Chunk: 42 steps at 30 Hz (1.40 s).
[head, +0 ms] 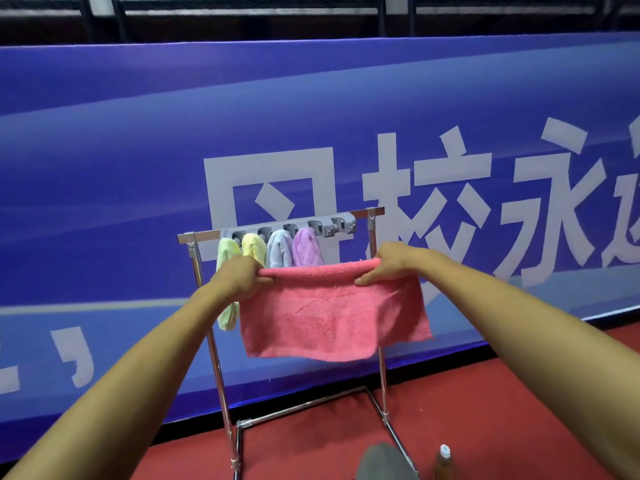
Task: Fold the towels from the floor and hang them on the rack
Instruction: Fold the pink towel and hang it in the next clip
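Towel (332,317), hands (242,277) (389,263) pinching top edge (arms outstretched)

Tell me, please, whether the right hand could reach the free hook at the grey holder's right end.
Probably yes: the right hand is close below that free hook with nothing between them, though it grips the pink towel.

Shiny chromed metal rack (216,358), matt terry-cloth pink towel (332,320).

Both my bare arms reach forward, nearly straight, converging ahead. My left grip (242,277) pinches the top edge of the pink towel (332,317), thumb on the near side. My right grip (384,263) pinches the same edge, knuckles up, slightly higher.
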Motion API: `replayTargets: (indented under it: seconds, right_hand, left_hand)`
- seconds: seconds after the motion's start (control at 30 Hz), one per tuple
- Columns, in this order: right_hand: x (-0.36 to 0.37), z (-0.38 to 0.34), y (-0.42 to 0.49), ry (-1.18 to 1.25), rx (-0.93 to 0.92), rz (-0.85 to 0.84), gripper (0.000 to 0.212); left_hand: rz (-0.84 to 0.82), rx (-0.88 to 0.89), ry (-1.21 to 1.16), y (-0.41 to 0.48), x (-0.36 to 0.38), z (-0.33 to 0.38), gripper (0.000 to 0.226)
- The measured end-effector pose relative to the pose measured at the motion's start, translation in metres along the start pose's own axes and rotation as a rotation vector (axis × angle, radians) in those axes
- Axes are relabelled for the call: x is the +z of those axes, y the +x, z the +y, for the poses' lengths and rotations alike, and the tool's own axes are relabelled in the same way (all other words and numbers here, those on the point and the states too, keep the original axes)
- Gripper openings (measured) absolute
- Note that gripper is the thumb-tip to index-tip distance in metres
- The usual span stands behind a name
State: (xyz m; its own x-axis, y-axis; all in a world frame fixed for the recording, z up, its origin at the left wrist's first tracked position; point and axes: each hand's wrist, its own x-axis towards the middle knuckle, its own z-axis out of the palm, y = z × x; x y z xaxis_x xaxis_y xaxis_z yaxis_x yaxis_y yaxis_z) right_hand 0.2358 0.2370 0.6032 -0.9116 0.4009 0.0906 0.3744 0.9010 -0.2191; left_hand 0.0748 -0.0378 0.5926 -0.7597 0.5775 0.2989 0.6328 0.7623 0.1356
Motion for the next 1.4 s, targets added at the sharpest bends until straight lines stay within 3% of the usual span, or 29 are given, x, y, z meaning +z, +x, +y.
replayTargets:
  seconds: [0.13,0.27,0.5,0.63,0.87,1.13,1.27,1.4]
  right_hand:
    - [-0.007,0.002,0.017,0.171,0.021,0.145,0.062]
    - [-0.014,0.007,0.039,0.357,0.074,0.213,0.071]
    - [-0.022,0.024,0.075,0.723,0.147,0.086,0.087]
    - [-0.026,0.03,0.104,0.694,0.169,0.14,0.076]
    - [-0.036,0.027,0.15,0.521,0.276,0.231,0.088]
    - [-0.041,0.03,0.207,0.447,0.303,0.21,0.092]
    - [-0.036,0.034,0.235,0.252,0.345,0.228,0.077]
    - [-0.029,0.027,0.262,0.084,0.333,0.251,0.058]
  left_hand:
    - [0.191,-0.116,-0.361,0.027,-0.001,0.014,0.047]
    - [0.277,-0.212,-0.658,0.055,-0.003,0.034,0.032]
    - [0.259,-0.264,-0.647,0.101,0.004,0.03,0.029]
    - [0.238,-0.281,-0.522,0.13,0.004,0.031,0.039]
    - [0.213,-0.302,-0.507,0.183,0.002,0.036,0.039]
    - [0.109,-0.319,-0.436,0.229,0.007,0.028,0.04]
    - [0.033,-0.3,-0.337,0.25,0.016,0.031,0.036]
    - [0.121,-0.242,-0.203,0.271,0.029,0.05,0.024]
